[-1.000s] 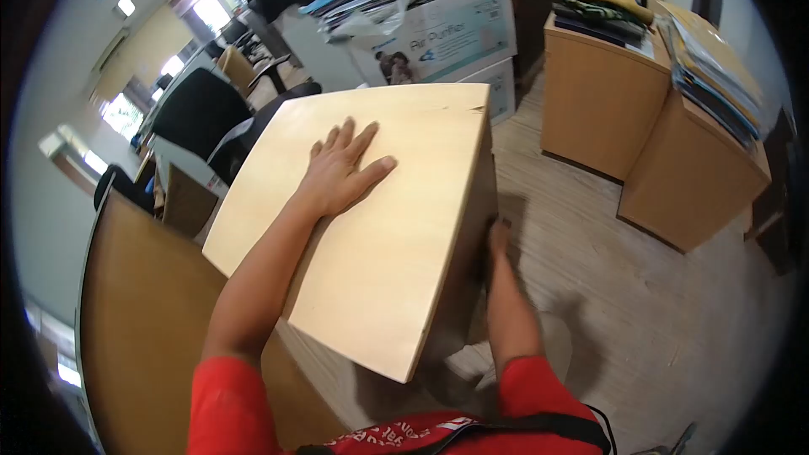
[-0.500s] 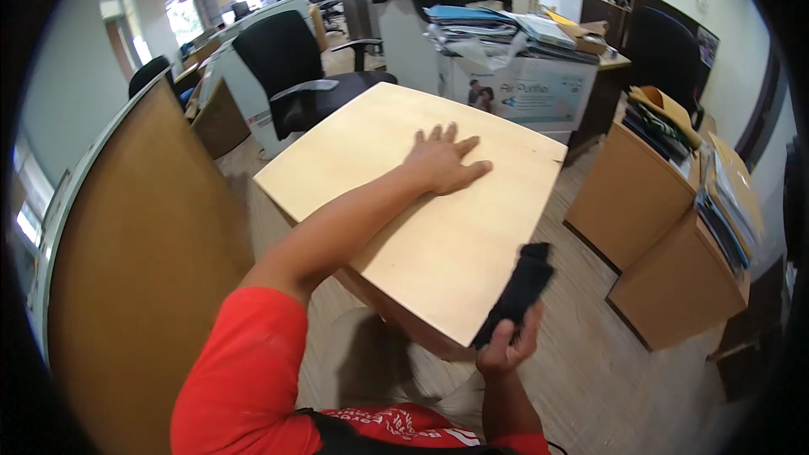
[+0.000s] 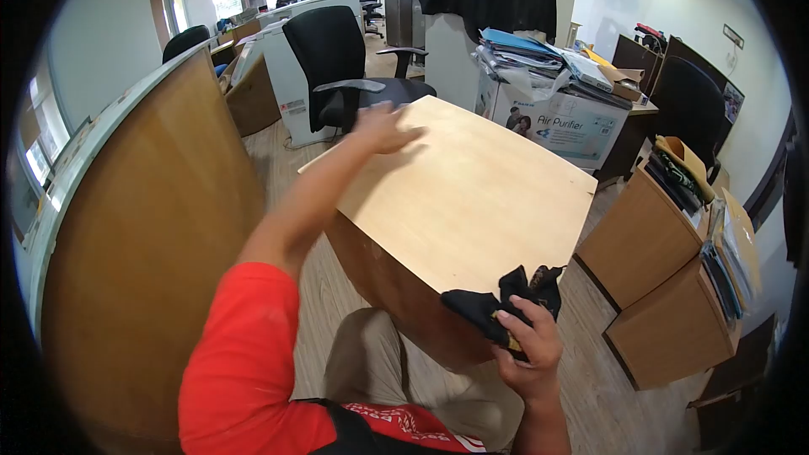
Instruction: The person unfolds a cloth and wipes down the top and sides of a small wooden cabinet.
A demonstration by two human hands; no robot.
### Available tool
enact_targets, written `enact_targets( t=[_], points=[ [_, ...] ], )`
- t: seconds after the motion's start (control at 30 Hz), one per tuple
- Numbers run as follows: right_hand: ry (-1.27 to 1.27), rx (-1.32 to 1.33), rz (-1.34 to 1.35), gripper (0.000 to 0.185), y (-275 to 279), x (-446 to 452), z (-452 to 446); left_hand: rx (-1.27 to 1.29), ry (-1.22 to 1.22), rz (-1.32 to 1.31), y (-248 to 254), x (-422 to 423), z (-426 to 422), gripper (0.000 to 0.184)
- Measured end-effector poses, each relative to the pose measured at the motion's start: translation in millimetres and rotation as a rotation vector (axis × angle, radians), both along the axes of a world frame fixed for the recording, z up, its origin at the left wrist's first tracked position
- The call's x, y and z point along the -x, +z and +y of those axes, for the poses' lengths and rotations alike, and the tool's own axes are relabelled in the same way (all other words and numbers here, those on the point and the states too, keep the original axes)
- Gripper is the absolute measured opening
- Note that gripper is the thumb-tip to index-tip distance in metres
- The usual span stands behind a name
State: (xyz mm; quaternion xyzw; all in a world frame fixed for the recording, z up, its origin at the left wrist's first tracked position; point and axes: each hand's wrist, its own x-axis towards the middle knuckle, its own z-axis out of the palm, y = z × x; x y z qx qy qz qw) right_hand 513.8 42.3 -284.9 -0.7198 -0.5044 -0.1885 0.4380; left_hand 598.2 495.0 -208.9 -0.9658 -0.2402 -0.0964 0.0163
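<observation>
A wooden cabinet [image 3: 472, 185] with a pale, flat top stands right before me, its darker side facing my knees. My left hand [image 3: 388, 130] is over the far left part of the top, fingers apart and slightly blurred, with nothing in it; whether it touches the surface I cannot tell. At the near right corner my right hand [image 3: 531, 345] grips a crumpled black cloth [image 3: 480, 310], which lies partly over the edge of the top.
A brown partition [image 3: 152, 244] rises on the left. Beyond the cabinet are a black office chair [image 3: 329, 50] and an Air Purifier box [image 3: 548, 122] piled with papers. Two wooden cabinets [image 3: 645, 244] bearing folders stand at the right.
The cabinet now appears more upright. My left hand has moved left toward its far edge. My right hand came up from beside the cabinet with the black cloth, now at the near corner.
</observation>
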Motion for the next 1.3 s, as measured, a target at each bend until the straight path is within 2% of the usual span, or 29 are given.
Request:
enact_targets(
  t=[0.07, 0.13, 0.2, 0.23, 0.3, 0.33, 0.37, 0.43, 0.5, 0.57, 0.63, 0.67, 0.7, 0.73, 0.77, 0.8, 0.83, 0.87, 0.93, 0.97, 1.03, 1.1, 1.17, 1.23, 1.3],
  points=[
    [-0.014, 0.0, 0.006, 0.055, 4.6, -8.6, -8.7, 0.079, 0.146, 0.088, -2.9, 41.7, 41.0, 0.097],
    [-0.024, 0.001, 0.019, 0.054, 4.6, -21.9, -18.4, 0.112, 0.21, 0.128, -36.5, 62.4, 89.7, 0.099],
    [-0.043, 0.014, 0.082, 0.05, 9.8, -33.1, -28.0, 0.634, 0.043, 0.029, -76.1, 71.6, 126.6, 0.104],
    [-0.06, 0.021, 0.104, 0.049, 12.0, -38.9, -32.6, 0.64, 0.043, 0.033, -69.2, 79.8, 105.8, 0.104],
    [-0.09, 0.052, 0.158, 0.045, 19.3, -51.0, -43.0, 0.721, -0.037, -0.128, -49.5, 98.6, 58.3, 0.104],
    [-0.118, 0.03, 0.226, 0.044, 20.0, -54.6, -47.8, 0.833, -0.017, -0.137, -43.9, 104.9, 42.7, 0.108],
    [-0.148, 0.008, 0.291, 0.043, 20.4, -58.9, -52.9, 0.844, -0.016, -0.134, -42.5, 112.7, 28.9, 0.108],
    [-0.253, 0.02, 0.204, 0.041, 22.6, -69.4, -64.6, 0.832, -0.113, -0.229, -41.1, 124.7, 2.9, 0.116],
    [-0.398, 0.028, 0.178, 0.041, 26.9, -73.8, -73.5, 0.712, -0.21, -0.271, -52.1, 130.8, -7.2, 0.115],
    [-0.516, -0.001, 0.02, 0.041, 34.3, -81.9, -84.6, 0.641, -0.235, -0.314, -53.6, 143.8, -35.1, 0.107],
    [-0.562, -0.109, 0.098, 0.036, 62.4, -79.4, -92.6, 0.551, -0.315, -0.351, -48.2, 156.0, -65.2, 0.097],
    [-0.533, -0.249, 0.159, 0.035, 73.2, -81.7, -93.4, 0.593, -0.333, -0.452, -42.7, 160.3, -81.8, 0.085],
    [-0.496, -0.386, 0.222, 0.035, 84.4, -83.9, -93.0, 0.6, -0.356, -0.445, -40.9, 160.3, -93.1, 0.085],
    [-0.579, -0.368, 0.144, 0.038, 100.8, -82.3, -90.0, 0.6, -0.407, -0.494, -40.6, 161.2, -102.6, 0.081],
    [-0.572, -0.445, 0.09, 0.037, 112.7, -89.8, -88.7, 0.597, -0.454, -0.548, -39.0, 161.3, -111.4, 0.076],
    [-0.368, -0.584, 0.252, 0.038, 125.4, -98.2, -91.1, 0.58, -0.48, -0.548, -35.6, 160.0, -120.7, 0.067],
    [-0.153, -0.717, 0.413, 0.039, 135.3, -108.2, -93.8, 0.579, -0.484, -0.547, -35.9, 157.6, -125.2, 0.067],
    [-0.156, -0.719, 0.416, 0.039, 140.8, -118.0, -93.4, 0.642, -0.488, -0.556, -36.6, 157.0, -128.4, 0.066],
    [-0.442, -0.426, -0.2, 0.039, 146.3, -137.2, -88.2, 0.685, -0.488, -0.595, -41.9, 156.8, -136.3, 0.063],
    [-0.447, -0.411, -0.177, 0.039, 147.9, -149.2, -77.5, 0.7, -0.476, -0.572, -42.4, 157.5, -140.3, 0.063],
    [0.253, -1.064, 0.625, 0.043, 143.3, -175.6, -49.8, 0.851, -0.514, -0.652, -40.4, 156.9, -150.3, 0.062],
    [-0.224, -1.114, 0.569, 0.048, 122.0, -189.2, -6.9, 0.907, -0.516, -0.668, -44.2, 155.1, -165.8, 0.062],
    [-0.604, -0.231, 0.409, 0.051, 70.1, -230.1, -3.0, 0.879, -0.589, -0.635, -45.7, 153.6, -179.1, 0.062],
    [-0.62, 0.378, 0.073, 0.05, 35.3, -237.4, 1.5, 0.872, -0.615, -0.64, -49.0, 152.4, -194.8, 0.062],
    [-0.649, 0.294, -0.102, 0.055, 22.5, -249.9, 9.9, 0.856, -0.637, -0.66, -47.2, 148.3, -209.7, 0.063]
  ],
)
